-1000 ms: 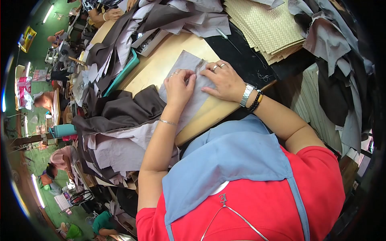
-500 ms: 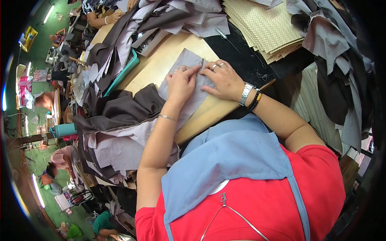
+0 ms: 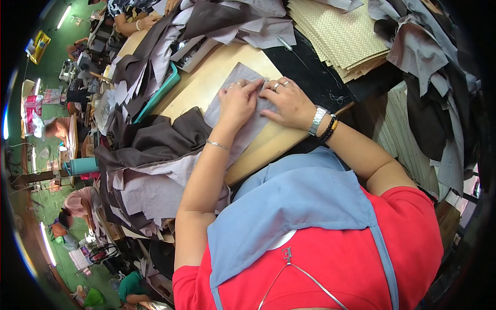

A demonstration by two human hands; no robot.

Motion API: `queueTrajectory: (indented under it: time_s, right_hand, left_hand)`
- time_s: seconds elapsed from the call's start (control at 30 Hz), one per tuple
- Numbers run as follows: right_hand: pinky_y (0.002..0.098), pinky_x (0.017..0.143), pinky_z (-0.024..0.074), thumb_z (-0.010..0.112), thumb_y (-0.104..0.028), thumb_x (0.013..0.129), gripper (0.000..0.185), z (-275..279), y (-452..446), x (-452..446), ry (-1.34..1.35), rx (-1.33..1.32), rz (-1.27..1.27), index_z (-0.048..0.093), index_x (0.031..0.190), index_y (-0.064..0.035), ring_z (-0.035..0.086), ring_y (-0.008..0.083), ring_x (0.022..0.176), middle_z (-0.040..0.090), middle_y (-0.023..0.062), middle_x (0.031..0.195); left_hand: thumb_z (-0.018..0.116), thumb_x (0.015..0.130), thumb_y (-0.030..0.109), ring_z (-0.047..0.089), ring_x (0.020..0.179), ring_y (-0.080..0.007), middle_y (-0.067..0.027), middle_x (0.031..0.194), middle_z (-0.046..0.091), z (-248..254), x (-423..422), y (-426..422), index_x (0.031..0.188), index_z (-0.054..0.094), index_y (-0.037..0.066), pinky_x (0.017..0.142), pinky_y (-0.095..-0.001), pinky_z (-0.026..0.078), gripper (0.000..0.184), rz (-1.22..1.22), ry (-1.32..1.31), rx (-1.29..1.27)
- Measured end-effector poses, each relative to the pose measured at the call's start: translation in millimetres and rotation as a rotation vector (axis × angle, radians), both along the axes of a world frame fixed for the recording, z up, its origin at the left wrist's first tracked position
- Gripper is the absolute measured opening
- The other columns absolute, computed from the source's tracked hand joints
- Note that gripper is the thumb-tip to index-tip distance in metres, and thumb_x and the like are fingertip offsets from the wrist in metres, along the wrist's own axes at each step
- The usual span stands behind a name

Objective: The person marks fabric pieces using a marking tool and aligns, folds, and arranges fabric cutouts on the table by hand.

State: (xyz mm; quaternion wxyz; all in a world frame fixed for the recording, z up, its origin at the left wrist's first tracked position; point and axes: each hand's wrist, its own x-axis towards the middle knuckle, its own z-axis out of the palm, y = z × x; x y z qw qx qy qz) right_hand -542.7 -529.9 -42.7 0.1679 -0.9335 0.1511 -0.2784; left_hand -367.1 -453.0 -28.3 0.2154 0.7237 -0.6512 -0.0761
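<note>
A piece of light grey fabric (image 3: 235, 77) lies flat on a pale wooden board (image 3: 258, 151). My left hand (image 3: 238, 103) rests on it, fingers bent and pressed together at the fabric's right edge; what they pinch is too small to make out. Close beside it, my right hand (image 3: 290, 106) lies on the same edge with thumb and fingers apart, the fingertips nearly meeting those of my left hand. Dark brown fabric (image 3: 165, 139) is bunched to the left of the board, above more light grey cloth (image 3: 150, 191).
A white box (image 3: 199, 56) and a teal tray (image 3: 160, 93) stand beyond the board. A screwdriver-like tool (image 3: 285, 44) lies on the black surface near woven sheets (image 3: 346, 36). Cloth pieces hang at right (image 3: 418, 51). A co-worker's arm (image 3: 126, 25) shows at top left.
My left hand has moved slightly right and up along the fabric, closer to my right hand, and its fingers have drawn together. My right hand has barely moved.
</note>
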Motion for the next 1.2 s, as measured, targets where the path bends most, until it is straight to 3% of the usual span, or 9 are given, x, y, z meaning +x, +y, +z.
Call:
queueTrajectory:
  time_s: [0.17,0.27,0.6,0.9,1.07,1.2]
  right_hand:
    - [0.0427,0.090,0.0475,0.073,-0.031,0.082,0.037,7.0,-15.2,-0.3,0.057,0.081,-0.056,0.062,0.110,-0.0087,0.057,0.0315,0.104,0.060,0.0115,0.109]
    - [0.0419,0.088,0.0479,0.071,-0.029,0.083,0.035,5.7,-26.4,1.0,0.033,0.060,-0.090,0.062,0.111,-0.0109,0.058,0.0305,0.102,0.061,0.0103,0.108]
    - [0.0396,0.081,0.0467,0.070,-0.032,0.085,0.031,0.1,-36.5,4.4,0.054,-0.077,-0.025,0.066,0.110,-0.0146,0.058,0.0255,0.098,0.062,0.0061,0.104]
    - [0.0386,0.086,0.0452,0.068,-0.031,0.087,0.033,9.3,-32.0,9.8,0.121,-0.084,-0.076,0.066,0.110,-0.0084,0.059,0.0256,0.100,0.062,0.0075,0.110]
    - [0.0385,0.092,0.0450,0.068,-0.029,0.087,0.034,2.5,-27.6,14.1,0.108,-0.111,0.080,0.064,0.113,-0.0079,0.059,0.0259,0.109,0.063,0.0086,0.117]
    - [0.0401,0.092,0.0457,0.067,-0.027,0.088,0.034,0.6,-29.6,12.5,0.148,-0.075,0.082,0.063,0.115,-0.0077,0.060,0.0264,0.108,0.063,0.0098,0.116]
  left_hand:
    - [0.059,0.091,0.018,0.061,0.097,-0.0216,-0.0020,0.098,0.068,-5.8,-1.7,-0.6,0.112,0.073,0.021,0.089,-0.0432,0.035,0.025,0.023,-0.004,-0.048]
    - [0.063,0.089,0.019,0.062,0.093,-0.0211,-0.0009,0.093,0.068,-14.4,4.1,-0.5,0.105,0.076,0.022,0.089,-0.0436,0.035,0.021,0.102,0.194,-0.004]
    - [0.067,0.089,0.025,0.063,0.090,-0.0200,0.0009,0.087,0.068,-6.9,-11.1,10.1,0.099,0.077,0.022,0.089,-0.0470,0.034,0.015,0.137,-0.206,-0.169]
    - [0.068,0.086,0.027,0.063,0.090,-0.0190,0.0023,0.089,0.070,1.4,-11.1,19.3,0.094,0.077,0.021,0.089,-0.0460,0.034,0.013,0.176,-0.208,-0.128]
    - [0.068,0.085,0.026,0.064,0.089,-0.0191,0.0023,0.092,0.070,-1.3,-14.8,19.6,0.092,0.077,0.021,0.087,-0.0463,0.034,0.012,0.164,-0.361,-0.165]
    - [0.068,0.085,0.028,0.065,0.091,-0.0201,0.0008,0.091,0.072,5.7,-15.2,25.3,0.092,0.076,0.019,0.087,-0.0469,0.035,0.014,0.200,-0.308,-0.087]
